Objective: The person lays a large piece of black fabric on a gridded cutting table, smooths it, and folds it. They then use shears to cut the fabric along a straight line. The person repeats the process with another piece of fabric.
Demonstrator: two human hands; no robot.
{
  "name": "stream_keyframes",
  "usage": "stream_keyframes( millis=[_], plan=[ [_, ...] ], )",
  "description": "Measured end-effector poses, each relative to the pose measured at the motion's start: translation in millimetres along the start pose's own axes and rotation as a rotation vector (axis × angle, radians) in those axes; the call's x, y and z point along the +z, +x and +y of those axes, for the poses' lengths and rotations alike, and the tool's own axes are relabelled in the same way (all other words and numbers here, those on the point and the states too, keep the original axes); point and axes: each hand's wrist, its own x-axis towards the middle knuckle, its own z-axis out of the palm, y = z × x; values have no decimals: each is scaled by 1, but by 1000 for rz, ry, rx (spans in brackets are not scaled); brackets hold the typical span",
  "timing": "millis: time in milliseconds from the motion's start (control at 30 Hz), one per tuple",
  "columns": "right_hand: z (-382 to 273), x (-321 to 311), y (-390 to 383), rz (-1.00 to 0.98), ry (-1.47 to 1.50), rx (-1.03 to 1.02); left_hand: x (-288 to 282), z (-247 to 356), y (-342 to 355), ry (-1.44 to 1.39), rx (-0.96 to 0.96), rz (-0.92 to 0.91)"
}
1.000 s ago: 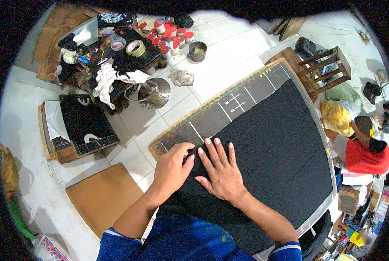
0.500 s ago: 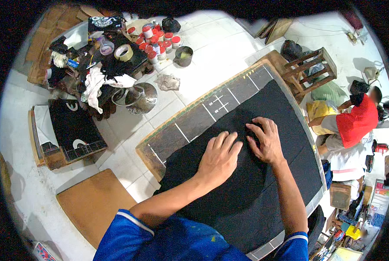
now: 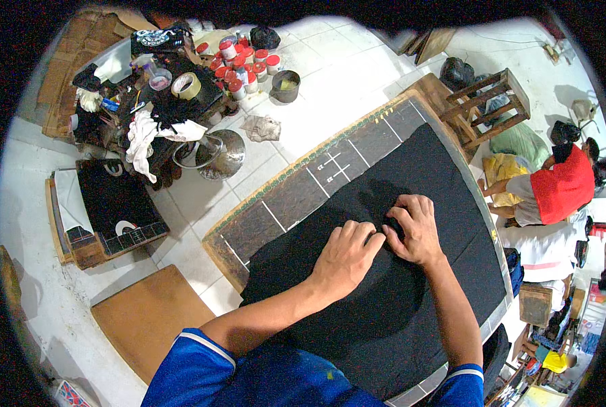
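Observation:
A black cloth lies spread over a dark board with white ruled lines and a light wooden edge. My left hand rests on the middle of the cloth, its fingers bent and closed on the fabric. Beside it, almost touching, my right hand has its fingers curled down and its thumb drawn in, pinching at the same cloth. The fingertips are partly hidden beneath both hands. Dark shadows and soft folds surround them.
A brown flat panel lies at lower left, near stacked boards with black cloth. Red-lidded jars and a cluttered low table stand at far left. A wooden stool and a person in red are at right.
My hands have come closer together and slightly nearer my body, their fingers curling more. The cloth stays spread on the board; the view has shifted a little.

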Motion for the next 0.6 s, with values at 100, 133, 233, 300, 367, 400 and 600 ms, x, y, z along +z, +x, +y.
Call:
stream_keyframes(
  millis=[100, 133, 233, 300, 367, 400, 600],
  plan=[
    [-1, -1, -3, -33, 14, -15, -5, 0, -2, -72, 10, -50],
    [2, -3, -3, -64, 23, -24, -7, 1, -3, -61, 3, -5],
    [16, -10, -2, -68, -8, -12, -14, 0, -13, -38, -10, 21],
    [26, -14, 2, -98, -116, 86, -19, -1, -24, -72, 4, -17],
    [20, -13, 4, -164, -200, 179, -24, -2, -37, -157, 60, -44],
    [12, -12, 4, -188, -206, 179, -28, -4, -45, -194, 86, -58],
    [-81, 11, -13, -562, 154, -447, -74, -18, -101, -76, -125, -137]
  ],
)
